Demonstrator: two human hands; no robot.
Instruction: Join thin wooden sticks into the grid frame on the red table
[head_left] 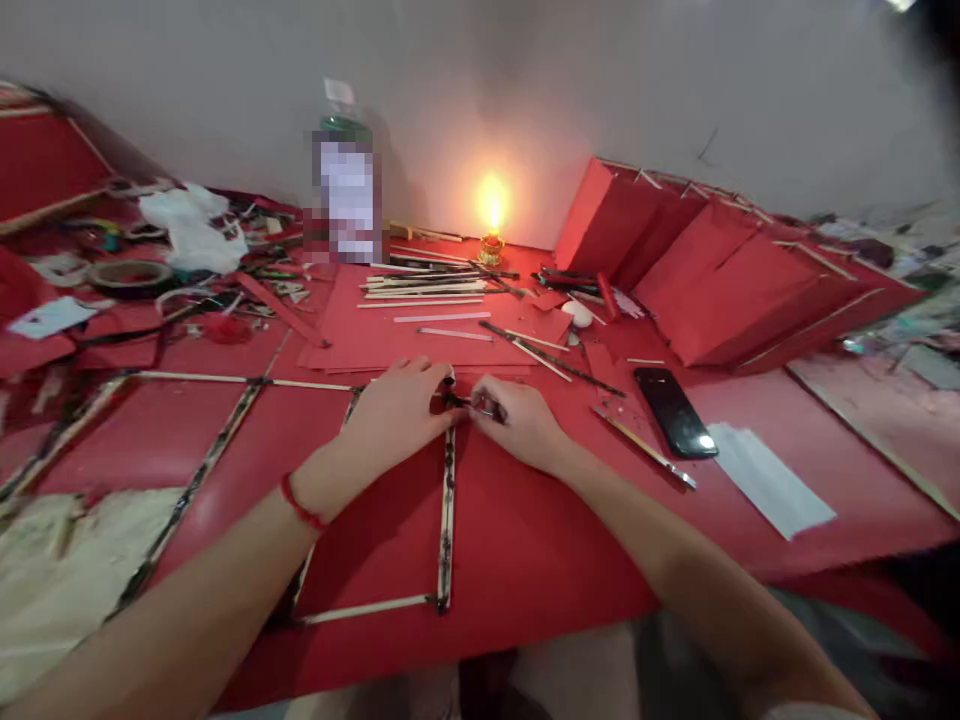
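Observation:
My left hand (394, 408), with a red cord round its wrist, is closed with thumb and fingertips at the top corner of a frame of thin pale sticks. One of its sticks (447, 520), with black blotches along it, runs from there towards the table's front edge. My right hand (521, 425) is closed in a pinch just right of that corner. A small dark piece shows between its fingers; its kind cannot be made out. The frame lies on a red sheet (540, 530), and a bottom stick (367, 608) joins it on the left.
Behind my hands, loose sticks (420, 288) lie on red paper (360, 340). A small flame lamp (491, 248) burns by the wall, near a bottle (349, 190). To the right are a brush (645, 447), a phone (675, 412), white paper (772, 480) and red box shapes (720, 280). Tape (130, 277) lies left.

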